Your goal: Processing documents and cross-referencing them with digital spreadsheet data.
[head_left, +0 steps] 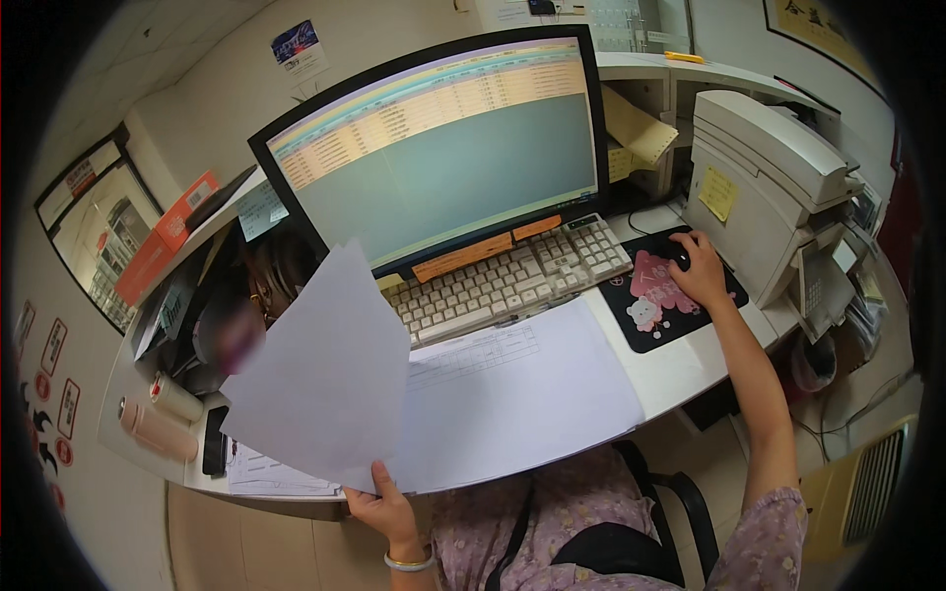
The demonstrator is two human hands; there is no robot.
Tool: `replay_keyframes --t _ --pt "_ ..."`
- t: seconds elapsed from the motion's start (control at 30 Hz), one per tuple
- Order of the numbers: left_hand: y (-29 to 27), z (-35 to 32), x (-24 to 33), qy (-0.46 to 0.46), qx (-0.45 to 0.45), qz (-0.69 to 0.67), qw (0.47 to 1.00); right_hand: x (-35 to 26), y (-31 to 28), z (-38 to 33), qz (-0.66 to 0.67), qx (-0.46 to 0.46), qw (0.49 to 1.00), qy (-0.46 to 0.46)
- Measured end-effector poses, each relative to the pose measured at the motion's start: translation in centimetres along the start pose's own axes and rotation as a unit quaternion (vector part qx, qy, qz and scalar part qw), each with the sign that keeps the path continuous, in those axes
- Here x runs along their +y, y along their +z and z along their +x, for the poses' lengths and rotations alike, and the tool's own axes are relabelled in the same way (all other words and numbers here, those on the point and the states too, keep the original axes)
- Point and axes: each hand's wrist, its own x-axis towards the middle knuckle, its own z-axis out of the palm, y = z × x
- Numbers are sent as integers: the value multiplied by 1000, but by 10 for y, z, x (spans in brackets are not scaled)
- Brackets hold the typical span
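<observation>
White sheets lifted, pinched in my left hand; right hand curls over the mouse, fingers closed; the screen table shows rows filled only on top.

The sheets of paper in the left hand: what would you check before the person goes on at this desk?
1. Left hand grips the raised paper sheets at their lower edge: ok.
2. Right hand rests on the mouse, on the black mouse pad: ok.
3. Monitor lit, table showing: ok.
4. Keyboard uncovered: ok.
5. Raised sheets hide part of the desk behind: not ok.
6. Mouse button pressed: cannot tell.
</observation>
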Motion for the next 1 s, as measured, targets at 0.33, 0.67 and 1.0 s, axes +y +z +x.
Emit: replay_keyframes --t 0.33,0.67,1.0 --pt "1 2 -1 -3 -13 -25 1000 1 1 -1 -4 13 1000 6" --pt "3 2 3 12 -22 -1 1000 3 2 -1 -9 22 1000 9" --pt "5 1 7 10 -4 6 1000 1 0 -1 -11 5 1000 29"
